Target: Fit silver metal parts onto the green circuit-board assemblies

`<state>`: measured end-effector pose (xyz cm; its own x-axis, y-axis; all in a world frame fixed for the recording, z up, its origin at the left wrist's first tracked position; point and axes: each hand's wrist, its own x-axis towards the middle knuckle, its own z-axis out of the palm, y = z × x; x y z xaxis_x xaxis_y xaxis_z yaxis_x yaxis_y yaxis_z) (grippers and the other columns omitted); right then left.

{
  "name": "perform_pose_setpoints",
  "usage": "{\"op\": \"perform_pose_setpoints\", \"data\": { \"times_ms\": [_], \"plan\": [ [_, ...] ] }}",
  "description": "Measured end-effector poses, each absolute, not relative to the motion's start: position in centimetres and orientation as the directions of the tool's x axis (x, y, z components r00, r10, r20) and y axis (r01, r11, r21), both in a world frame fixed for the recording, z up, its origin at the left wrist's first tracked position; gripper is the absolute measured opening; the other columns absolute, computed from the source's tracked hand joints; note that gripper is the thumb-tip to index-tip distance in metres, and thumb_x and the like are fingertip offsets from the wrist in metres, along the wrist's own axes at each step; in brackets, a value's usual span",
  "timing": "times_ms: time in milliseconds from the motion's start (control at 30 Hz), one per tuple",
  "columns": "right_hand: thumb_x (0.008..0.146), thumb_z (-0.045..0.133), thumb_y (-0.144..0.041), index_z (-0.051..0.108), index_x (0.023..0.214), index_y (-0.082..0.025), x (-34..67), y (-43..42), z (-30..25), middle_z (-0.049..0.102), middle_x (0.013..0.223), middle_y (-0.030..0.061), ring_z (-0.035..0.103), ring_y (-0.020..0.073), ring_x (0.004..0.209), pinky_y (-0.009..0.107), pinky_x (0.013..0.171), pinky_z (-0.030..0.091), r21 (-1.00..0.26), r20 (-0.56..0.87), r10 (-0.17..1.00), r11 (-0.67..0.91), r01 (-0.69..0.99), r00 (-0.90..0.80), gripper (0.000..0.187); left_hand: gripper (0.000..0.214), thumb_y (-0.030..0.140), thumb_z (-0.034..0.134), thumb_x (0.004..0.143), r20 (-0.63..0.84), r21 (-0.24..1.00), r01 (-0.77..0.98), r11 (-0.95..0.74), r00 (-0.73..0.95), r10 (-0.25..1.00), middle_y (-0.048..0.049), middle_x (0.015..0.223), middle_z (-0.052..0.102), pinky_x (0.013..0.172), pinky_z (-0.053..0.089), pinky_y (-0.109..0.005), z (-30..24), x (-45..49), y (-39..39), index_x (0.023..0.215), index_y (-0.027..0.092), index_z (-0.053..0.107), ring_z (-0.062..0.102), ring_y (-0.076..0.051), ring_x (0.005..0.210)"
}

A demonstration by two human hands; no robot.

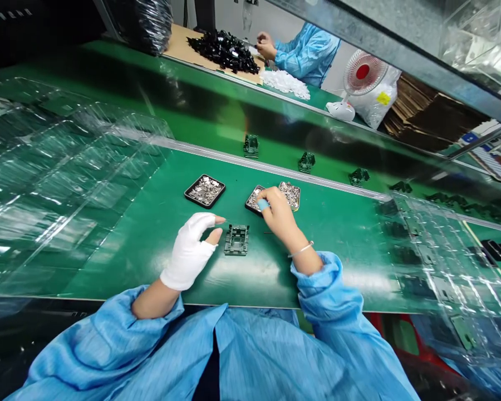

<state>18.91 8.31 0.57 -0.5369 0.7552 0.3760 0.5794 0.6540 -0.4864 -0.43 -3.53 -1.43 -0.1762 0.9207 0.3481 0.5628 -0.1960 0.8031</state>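
My left hand (192, 248), in a white fingerless glove, rests on the green mat with thumb and forefinger apart, just left of a small dark green plastic frame (236, 240). The fingertips nearly touch the frame's left edge. My right hand (276, 210), with a blue finger cot, reaches into a small black tray (253, 199) of shiny metal pieces, fingers curled down in a pinch. What they hold is hidden. A second pile of metal pieces (291, 193) lies just right of that hand. Another black tray of metal parts (204, 190) sits to the left.
Stacks of clear plastic blister trays lie at left (62, 178) and right (446, 267). Several green frames (251, 145) ride the conveyor belt behind. Across the belt a person in blue (304, 53) works by a heap of black parts (225, 50). A small fan (359, 78) stands far right.
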Motion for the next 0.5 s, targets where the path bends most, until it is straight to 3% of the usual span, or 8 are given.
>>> {"op": "perform_pose_setpoints", "data": {
  "times_ms": [167, 333, 400, 500],
  "plan": [
    [0.092, 0.043, -0.017, 0.057, 0.091, -0.022, 17.7, 3.7, 1.1, 0.063, 0.093, 0.0057, 0.057, 0.0184, 0.093, 0.035, 0.085, 0.046, -0.559, 0.563, 0.592, 0.787, 0.263, -0.577, 0.015, 0.029, 0.039, 0.048, 0.09, 0.374, 0.779, 0.551, -0.3, -0.023, 0.927, -0.0058, 0.088, 0.067, 0.079, 0.052, -0.032, 0.7, 0.8, -2.5, 0.086, 0.018, 0.067, 0.062, -0.018, 0.084],
    [0.092, 0.045, -0.02, 0.061, 0.095, -0.023, 17.4, 2.5, 0.9, 0.065, 0.093, 0.0051, 0.058, 0.019, 0.092, 0.038, 0.087, 0.048, -0.658, 0.501, 0.659, 0.712, 0.248, -0.561, 0.017, 0.028, 0.042, 0.048, 0.089, 0.333, 0.789, 0.556, -0.263, -0.027, 0.943, -0.0028, 0.081, 0.064, 0.07, 0.05, -0.029, 0.8, 1.3, -2.2, 0.08, 0.019, 0.063, 0.06, -0.016, 0.075],
    [0.092, 0.048, -0.022, 0.062, 0.093, -0.022, 17.6, 2.5, 0.8, 0.065, 0.092, 0.0046, 0.059, 0.0181, 0.09, 0.037, 0.085, 0.049, -0.727, 0.455, 0.702, 0.648, 0.228, -0.548, 0.014, 0.027, 0.039, 0.048, 0.089, 0.4, 0.713, 0.635, -0.298, -0.019, 0.916, -0.0031, 0.079, 0.064, 0.07, 0.048, -0.03, 0.6, 1.2, -2.2, 0.078, 0.019, 0.062, 0.059, -0.017, 0.074],
    [0.089, 0.053, -0.022, 0.062, 0.087, -0.021, 17.8, 2.5, 1.0, 0.063, 0.09, 0.0034, 0.058, 0.0165, 0.085, 0.034, 0.081, 0.049, -0.8, 0.382, 0.741, 0.564, 0.203, -0.552, 0.009, 0.03, 0.035, 0.046, 0.09, 0.509, 0.47, 0.793, -0.387, 0.115, 0.853, -0.0051, 0.074, 0.064, 0.066, 0.044, -0.033, 0.6, 0.7, -2.3, 0.07, 0.02, 0.061, 0.058, -0.018, 0.07]
  ]
}}
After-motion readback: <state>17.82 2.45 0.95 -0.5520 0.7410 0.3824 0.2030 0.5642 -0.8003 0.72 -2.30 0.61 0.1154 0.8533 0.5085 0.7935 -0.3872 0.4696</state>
